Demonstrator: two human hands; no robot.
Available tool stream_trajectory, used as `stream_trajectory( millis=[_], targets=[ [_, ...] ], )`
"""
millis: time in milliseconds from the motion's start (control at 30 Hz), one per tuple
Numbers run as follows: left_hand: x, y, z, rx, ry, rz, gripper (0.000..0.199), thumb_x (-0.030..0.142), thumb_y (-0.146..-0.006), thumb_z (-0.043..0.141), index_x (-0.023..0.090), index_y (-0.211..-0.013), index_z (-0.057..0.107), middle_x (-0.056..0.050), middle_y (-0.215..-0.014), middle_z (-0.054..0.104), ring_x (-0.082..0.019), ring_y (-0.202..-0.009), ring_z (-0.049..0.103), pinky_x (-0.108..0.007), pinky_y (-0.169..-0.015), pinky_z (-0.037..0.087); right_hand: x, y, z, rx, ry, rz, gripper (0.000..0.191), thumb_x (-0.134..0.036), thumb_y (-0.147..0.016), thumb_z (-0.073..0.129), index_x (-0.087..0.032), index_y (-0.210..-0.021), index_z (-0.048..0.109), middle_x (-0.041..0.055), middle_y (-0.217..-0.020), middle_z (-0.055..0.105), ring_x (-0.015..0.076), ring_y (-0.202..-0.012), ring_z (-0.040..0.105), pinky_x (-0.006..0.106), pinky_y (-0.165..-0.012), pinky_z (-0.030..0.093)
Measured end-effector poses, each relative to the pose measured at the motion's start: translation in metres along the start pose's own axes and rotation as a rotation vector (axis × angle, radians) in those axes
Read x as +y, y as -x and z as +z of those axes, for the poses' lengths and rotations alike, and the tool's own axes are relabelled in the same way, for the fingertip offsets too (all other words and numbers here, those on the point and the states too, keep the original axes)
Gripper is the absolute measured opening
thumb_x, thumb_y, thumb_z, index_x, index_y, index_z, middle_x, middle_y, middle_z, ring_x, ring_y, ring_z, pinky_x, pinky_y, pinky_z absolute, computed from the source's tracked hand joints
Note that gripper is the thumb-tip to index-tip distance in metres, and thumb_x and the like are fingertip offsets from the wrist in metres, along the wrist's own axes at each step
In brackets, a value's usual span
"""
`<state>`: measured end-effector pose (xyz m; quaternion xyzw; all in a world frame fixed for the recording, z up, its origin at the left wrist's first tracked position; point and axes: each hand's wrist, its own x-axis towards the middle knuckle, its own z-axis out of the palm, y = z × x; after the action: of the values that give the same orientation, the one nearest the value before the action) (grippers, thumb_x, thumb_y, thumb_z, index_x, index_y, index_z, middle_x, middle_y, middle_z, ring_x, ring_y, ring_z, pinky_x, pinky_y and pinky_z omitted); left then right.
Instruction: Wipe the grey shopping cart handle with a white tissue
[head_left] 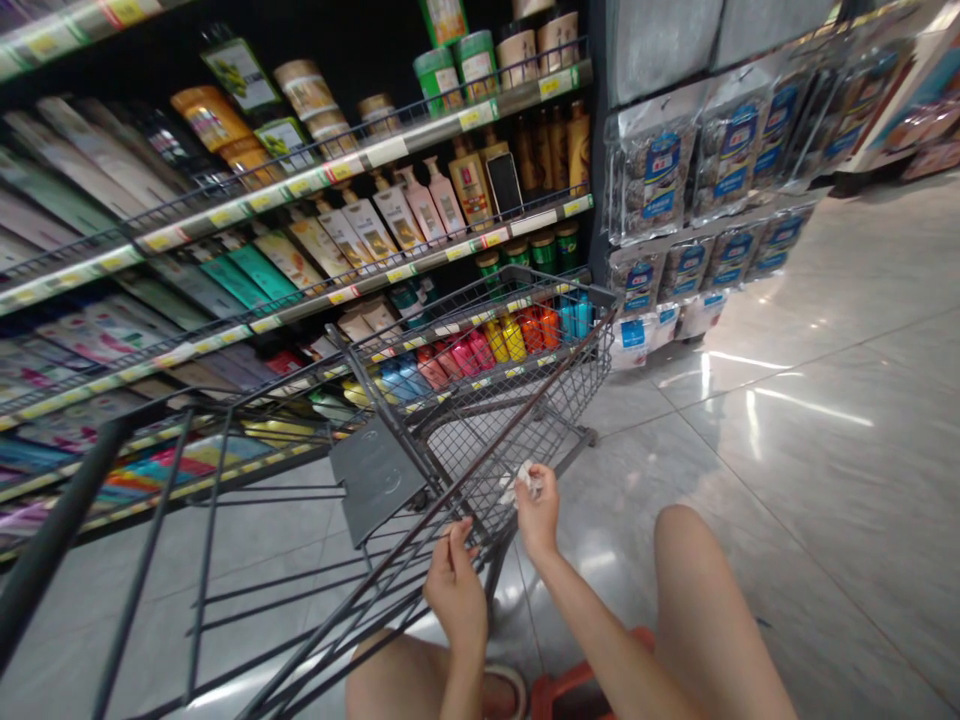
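Between my knees and a grey wire shopping cart, both hands are raised in front of me. My right hand (538, 508) pinches a crumpled white tissue (523, 484) close to the cart's side rail. Lower and to the left, my left hand (454, 575) has its thumb and fingers drawn together beside the cart's lower bars; whatever it may hold is too small to make out. The cart (480, 455) stands at an angle, with a dark plastic flap (377, 480) in its frame.
Shelves (390, 265) of bottles and jars line the left and back. Packaged scrubbers (660, 170) hang at the shelf end. Shiny grey floor tiles (825, 480) stretch to the right. Something orange-red (570, 690) is low between my knees.
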<state>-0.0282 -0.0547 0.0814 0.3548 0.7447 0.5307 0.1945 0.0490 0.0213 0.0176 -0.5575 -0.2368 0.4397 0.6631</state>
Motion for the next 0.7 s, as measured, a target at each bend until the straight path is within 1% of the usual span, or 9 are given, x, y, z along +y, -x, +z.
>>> stream_trajectory(
  millis=[100,200,333,433,500,567,633,700],
  targets=[
    [0.002,0.003,0.000,-0.001,0.006,-0.023,0.047,0.059,-0.078,0.048,0.017,-0.088,0.065,-0.011,-0.096,0.069,-0.024,-0.090,0.066,-0.033,-0.068,0.057,0.012,-0.002,-0.003,-0.015,0.055,-0.063,0.013,-0.024,-0.072,0.055,-0.019,-0.084,0.058,0.0022,-0.085,0.060,0.0161,-0.082,0.058,0.032,-0.080,0.046],
    [0.001,0.009,0.001,-0.009,0.050,-0.030,0.042,0.054,-0.078,0.050,0.017,-0.092,0.064,-0.011,-0.101,0.068,-0.024,-0.094,0.064,-0.035,-0.075,0.056,0.025,-0.009,-0.005,0.009,0.127,-0.101,0.011,-0.019,-0.071,0.053,-0.019,-0.080,0.059,0.0031,-0.087,0.057,0.0170,-0.087,0.057,0.035,-0.084,0.045],
    [-0.004,0.015,0.001,-0.014,0.104,-0.021,0.037,0.043,-0.077,0.054,0.017,-0.104,0.061,-0.011,-0.110,0.065,-0.023,-0.105,0.061,-0.038,-0.092,0.049,0.037,-0.019,-0.010,-0.036,0.216,-0.133,0.014,-0.016,-0.069,0.050,-0.018,-0.079,0.058,0.0028,-0.087,0.052,0.0166,-0.085,0.057,0.035,-0.085,0.046],
    [-0.006,0.017,0.000,-0.017,0.108,-0.045,0.037,0.038,-0.077,0.054,0.016,-0.106,0.060,-0.012,-0.113,0.063,-0.023,-0.108,0.059,-0.039,-0.099,0.044,0.042,-0.023,-0.012,-0.077,0.247,-0.173,0.016,-0.013,-0.068,0.048,-0.019,-0.080,0.059,0.0029,-0.089,0.052,0.0164,-0.086,0.057,0.034,-0.087,0.045],
    [-0.007,0.019,0.000,-0.017,0.102,-0.069,0.037,0.037,-0.078,0.053,0.016,-0.109,0.058,-0.012,-0.115,0.062,-0.023,-0.109,0.059,-0.040,-0.101,0.042,0.045,-0.026,-0.013,-0.084,0.246,-0.158,0.017,-0.013,-0.066,0.049,-0.020,-0.078,0.059,0.0022,-0.088,0.053,0.0164,-0.085,0.058,0.033,-0.086,0.046],
    [-0.007,0.027,0.001,0.012,0.087,-0.072,0.040,0.035,-0.079,0.053,0.017,-0.114,0.054,-0.013,-0.118,0.059,-0.022,-0.110,0.058,-0.041,-0.100,0.042,0.051,-0.028,-0.017,-0.065,0.239,-0.121,0.014,-0.014,-0.064,0.051,-0.020,-0.075,0.059,0.0016,-0.085,0.054,0.0168,-0.083,0.058,0.033,-0.084,0.046],
    [-0.005,0.040,0.004,0.083,0.060,-0.028,0.039,0.033,-0.079,0.053,0.018,-0.116,0.049,-0.012,-0.117,0.057,-0.021,-0.108,0.057,-0.040,-0.096,0.044,0.059,-0.031,-0.025,-0.010,0.233,-0.077,0.008,-0.018,-0.063,0.053,-0.020,-0.070,0.057,0.0014,-0.079,0.055,0.0176,-0.078,0.057,0.034,-0.080,0.047],
    [-0.003,0.055,0.008,0.145,0.020,0.073,0.033,0.032,-0.080,0.053,0.019,-0.110,0.047,-0.011,-0.115,0.055,-0.021,-0.105,0.057,-0.040,-0.093,0.046,0.068,-0.034,-0.037,0.058,0.225,-0.027,0.005,-0.023,-0.062,0.057,-0.020,-0.065,0.055,0.0010,-0.072,0.055,0.0183,-0.072,0.056,0.034,-0.073,0.048]
  ],
)
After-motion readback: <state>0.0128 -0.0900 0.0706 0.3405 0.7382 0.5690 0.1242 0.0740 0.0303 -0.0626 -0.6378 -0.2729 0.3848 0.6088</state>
